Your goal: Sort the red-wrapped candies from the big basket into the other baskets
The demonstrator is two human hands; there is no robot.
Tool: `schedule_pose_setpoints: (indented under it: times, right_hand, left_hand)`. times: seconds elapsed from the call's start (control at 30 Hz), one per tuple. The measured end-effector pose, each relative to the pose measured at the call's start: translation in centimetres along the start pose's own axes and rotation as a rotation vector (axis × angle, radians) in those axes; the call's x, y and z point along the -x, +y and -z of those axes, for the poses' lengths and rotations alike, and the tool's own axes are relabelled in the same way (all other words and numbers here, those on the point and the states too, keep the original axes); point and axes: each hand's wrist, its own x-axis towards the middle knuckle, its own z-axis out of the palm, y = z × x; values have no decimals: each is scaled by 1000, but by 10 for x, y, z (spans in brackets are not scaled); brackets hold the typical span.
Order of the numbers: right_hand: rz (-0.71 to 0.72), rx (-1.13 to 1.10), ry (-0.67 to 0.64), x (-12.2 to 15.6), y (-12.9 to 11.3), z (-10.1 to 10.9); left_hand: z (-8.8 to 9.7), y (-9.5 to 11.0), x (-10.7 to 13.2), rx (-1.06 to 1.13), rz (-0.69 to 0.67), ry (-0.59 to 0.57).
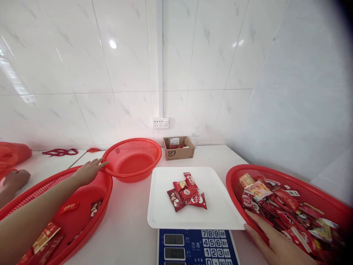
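Red basket (138, 176) stands just beyond my left grip (89, 171), fingers wide at its rim. My right grip (275, 239) meets a second basket (230, 184); closure I cannot tell. Packets (187, 193) lie forward-left of it.

White tray (164, 215), red baskets (135, 162)

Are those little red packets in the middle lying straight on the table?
No, the red packets lie in a small heap on a white tray atop the blue scale.
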Motion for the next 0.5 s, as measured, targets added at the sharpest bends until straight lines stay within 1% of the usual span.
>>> schedule_pose_setpoints:
  times: [0.1, 0.2, 0.3, 0.5]
  right_hand:
    - [-12, -15, -2, 1, -1, -1]
    - [-19, -32, 6, 1, -1, -1]
    - [-37, -46, -3, 0, -1, 0]
    - [-52, -47, -42, 1, -3, 1]
  left_hand:
    - [-3, 7, -5, 76, -1, -37]
    - [-4, 15, -9, 152, -37, -112]
    - [0, 19, -11, 189, -38, -182]
    - [5, 23, -13, 220, -14, -222]
